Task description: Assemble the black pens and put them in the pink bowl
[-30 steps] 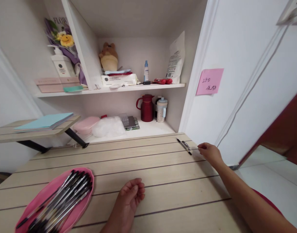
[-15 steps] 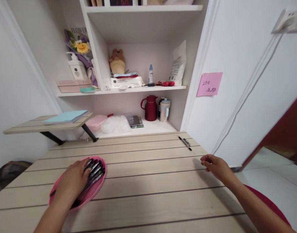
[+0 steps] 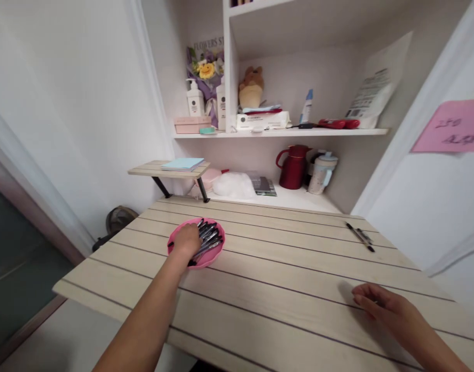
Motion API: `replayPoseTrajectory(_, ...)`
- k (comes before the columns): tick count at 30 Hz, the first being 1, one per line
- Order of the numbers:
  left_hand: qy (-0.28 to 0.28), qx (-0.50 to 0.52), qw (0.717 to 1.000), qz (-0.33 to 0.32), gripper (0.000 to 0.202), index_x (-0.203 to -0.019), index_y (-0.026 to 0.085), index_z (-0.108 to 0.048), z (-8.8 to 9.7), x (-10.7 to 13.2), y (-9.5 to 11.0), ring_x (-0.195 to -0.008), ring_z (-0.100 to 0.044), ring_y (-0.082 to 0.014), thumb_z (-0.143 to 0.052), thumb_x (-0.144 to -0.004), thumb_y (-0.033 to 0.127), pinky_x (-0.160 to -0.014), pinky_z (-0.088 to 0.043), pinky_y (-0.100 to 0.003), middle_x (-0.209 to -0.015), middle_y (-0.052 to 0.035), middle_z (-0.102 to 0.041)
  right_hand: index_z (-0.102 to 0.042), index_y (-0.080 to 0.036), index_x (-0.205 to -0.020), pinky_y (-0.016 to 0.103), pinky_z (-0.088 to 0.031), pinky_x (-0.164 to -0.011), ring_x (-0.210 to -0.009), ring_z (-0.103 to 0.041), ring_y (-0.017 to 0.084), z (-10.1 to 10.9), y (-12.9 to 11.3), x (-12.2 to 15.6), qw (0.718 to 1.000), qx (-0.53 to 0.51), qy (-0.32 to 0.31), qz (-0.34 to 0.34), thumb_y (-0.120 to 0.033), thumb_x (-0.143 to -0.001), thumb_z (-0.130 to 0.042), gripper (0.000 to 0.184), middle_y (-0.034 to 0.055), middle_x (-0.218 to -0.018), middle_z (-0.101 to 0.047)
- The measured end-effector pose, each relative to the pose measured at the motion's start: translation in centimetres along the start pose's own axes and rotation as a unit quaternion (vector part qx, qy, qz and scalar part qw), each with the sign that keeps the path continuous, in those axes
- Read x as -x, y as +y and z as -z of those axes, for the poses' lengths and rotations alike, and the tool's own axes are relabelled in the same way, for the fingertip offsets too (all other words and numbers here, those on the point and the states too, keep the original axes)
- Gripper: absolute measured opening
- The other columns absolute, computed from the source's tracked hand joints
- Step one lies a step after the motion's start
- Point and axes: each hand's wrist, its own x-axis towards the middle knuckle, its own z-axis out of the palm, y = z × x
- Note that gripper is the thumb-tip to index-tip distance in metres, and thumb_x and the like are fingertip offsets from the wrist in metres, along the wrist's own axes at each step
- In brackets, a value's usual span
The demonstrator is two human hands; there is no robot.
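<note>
My left hand (image 3: 187,241) is down in a round pink bowl (image 3: 217,257) at the left of the table, its back turned up and its fingertips hidden beneath it. Several black-and-clear pens (image 3: 209,236) lie heaped in the bowl against the fingers; whether any is gripped does not show. At the right, my right hand (image 3: 380,304) hovers low over the tabletop, fingers curled in with the thumb close to the index finger, and nothing visible in them. Beyond it a small group of pens (image 3: 360,237) lies near the table's right edge.
The wooden table (image 3: 283,279) has dark grooves. A small raised stand (image 3: 144,169) with a light-blue notepad (image 3: 183,164) rises at the back left. Behind are white shelves with a red jug (image 3: 294,168), a pale cup (image 3: 322,173) and a white plastic bag (image 3: 235,185).
The view has swung left, so the table and shelves appear further right. My left hand remains in the bowl, its fingers now more hidden. My right hand still hovers with curled fingers.
</note>
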Motion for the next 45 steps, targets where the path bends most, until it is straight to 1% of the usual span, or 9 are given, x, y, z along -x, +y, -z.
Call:
replayPoseTrajectory(11, 0.027, 0.128, 0.991, 0.019, 0.022, -0.082, 0.015, -0.063, 1.5, 0.8, -0.8, -0.090, -0.057, -0.0266, -0.047, -0.079, 0.030, -0.075, -0.038, -0.033, -0.090, -0.0153, -0.065, -0.055, -0.023, -0.065, 0.026, -0.036, -0.051, -0.051, -0.047, 0.014, -4.0, -8.2, 0.2, 0.983, -0.099, -0.145, 0.048, -0.037, -0.072, -0.051, 0.016, -0.0028, -0.052, -0.051)
replayPoseTrajectory(16, 0.023, 0.280, 0.959, -0.036, 0.032, -0.093, 0.017, -0.060, 2.5, 2.9, 3.0, -0.077, -0.056, -0.0163, -0.034, -0.086, 0.034, -0.067, -0.038, -0.026, -0.087, -0.0079, -0.063, -0.055, -0.021, -0.064, 0.025, -0.039, -0.051, -0.052, -0.049, 0.013, -5.5, -13.2, -0.2, 0.958, -0.223, -0.175, 0.036, -0.040, -0.072, -0.055, 0.020, -0.0022, -0.056, -0.054)
replayPoseTrajectory(19, -0.139, 0.518, 0.840, -0.079, 0.033, -0.092, 0.014, -0.058, 0.9, 5.3, 8.2, -0.050, -0.046, -0.0085, -0.037, -0.083, 0.038, -0.051, -0.034, -0.022, -0.068, -0.0023, -0.056, -0.059, -0.019, -0.073, 0.026, -0.042, -0.054, -0.058, -0.055, 0.015, -6.3, -16.3, -0.3, 0.930, -0.330, -0.161, 0.007, -0.047, -0.073, -0.055, 0.028, 0.0020, -0.064, -0.062)
replayPoseTrajectory(22, -0.360, 0.719, 0.593, -0.052, 0.023, -0.082, 0.014, -0.055, -2.0, 7.4, 13.2, -0.044, -0.038, -0.0037, -0.056, -0.070, 0.033, -0.045, -0.026, -0.018, -0.061, 0.0022, -0.048, -0.057, -0.019, -0.088, 0.027, -0.045, -0.045, -0.046, -0.054, 0.013, -7.5, -17.8, -0.4, 0.837, -0.516, -0.178, -0.028, -0.054, -0.074, -0.052, 0.037, 0.0019, -0.066, -0.064)
replayPoseTrajectory(24, -0.392, 0.754, 0.527, 0.002, 0.023, -0.075, 0.015, -0.049, -4.1, 8.1, 15.7, -0.043, -0.037, -0.0031, -0.061, -0.065, 0.032, -0.044, -0.022, -0.017, -0.057, 0.0037, -0.046, -0.054, -0.020, -0.083, 0.024, -0.038, -0.031, -0.030, -0.043, 0.009, -8.5, -17.7, -0.5, 0.792, -0.577, -0.184, -0.082, -0.056, -0.074, -0.051, 0.037, -0.0016, -0.057, -0.060)
replayPoseTrajectory(30, -0.360, 0.779, 0.512, 0.032, 0.033, -0.074, 0.019, -0.037, -7.1, 8.5, 18.8, -0.037, -0.025, -0.0009, -0.064, -0.065, 0.036, -0.042, -0.009, -0.015, -0.051, 0.0058, -0.045, -0.044, -0.019, -0.062, 0.015, -0.014, -0.020, -0.021, -0.030, 0.003, -10.3, -15.0, -1.6, 0.780, -0.601, -0.116, -0.129, -0.056, -0.073, -0.052, 0.040, -0.0043, -0.044, -0.052)
replayPoseTrajectory(36, -0.398, 0.788, 0.469, 0.010, 0.034, -0.078, 0.019, -0.040, -6.9, 8.5, 18.5, -0.038, -0.019, 0.0009, -0.066, -0.065, 0.034, -0.042, -0.006, -0.015, -0.057, 0.0037, -0.051, -0.044, -0.021, -0.064, 0.016, -0.014, -0.020, -0.023, -0.033, 0.005, -10.1, -14.7, -2.4, 0.783, -0.595, -0.105, -0.149, -0.057, -0.071, -0.053, 0.038, -0.0044, -0.045, -0.051)
replayPoseTrajectory(39, -0.423, 0.783, 0.456, -0.008, 0.031, -0.086, 0.018, -0.045, -6.8, 8.6, 18.1, -0.037, -0.019, 0.0010, -0.065, -0.066, 0.032, -0.042, -0.005, -0.016, -0.058, 0.0038, -0.051, -0.044, -0.020, -0.063, 0.016, -0.017, -0.022, -0.029, -0.040, 0.007, -9.5, -14.6, -2.9, 0.774, -0.609, -0.092, -0.145, -0.054, -0.070, -0.058, 0.037, -0.0038, -0.046, -0.051)
replayPoseTrajectory(45, -0.458, 0.769, 0.444, -0.028, 0.034, -0.097, 0.016, -0.052, -7.2, 8.7, 17.5, -0.038, -0.029, -0.0011, -0.063, -0.068, 0.030, -0.041, -0.010, -0.017, -0.059, 0.0019, -0.052, -0.050, -0.022, -0.073, 0.022, -0.047, -0.045, -0.055, -0.057, 0.012, -6.9, -12.8, -4.5, 0.677, -0.722, -0.026, -0.138, -0.043, -0.070, -0.064, 0.025, -0.0042, -0.056, -0.053)
